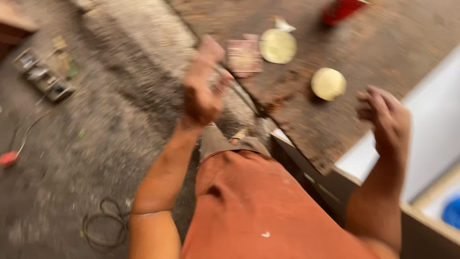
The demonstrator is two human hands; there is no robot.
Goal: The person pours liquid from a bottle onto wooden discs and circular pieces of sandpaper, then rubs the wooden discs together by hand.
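In the blurred head view, my left hand (203, 91) is loosely curled at centre frame, holding nothing I can make out; my right hand (385, 120) hangs half-open and empty at right. Nearest it, a small round yellowish lid (328, 84) lies on the brown table (383, 48), probably light and stiff, best pinched at its rim. The table edge (268, 120) runs diagonally below; open floor (96, 144) lies left.

Two round pale-yellow lids or discs: one (328, 84) just left of the right hand (385, 122) fingertips, one (278, 46) up and right of the left hand (203, 91) fingers. One square reddish-brown tile or pad (244, 56), just right of the left fingers. One red container (341, 9), blurred, far above the right fingers. One coiled dark cable (103, 225) on the floor, well below the left fingers.
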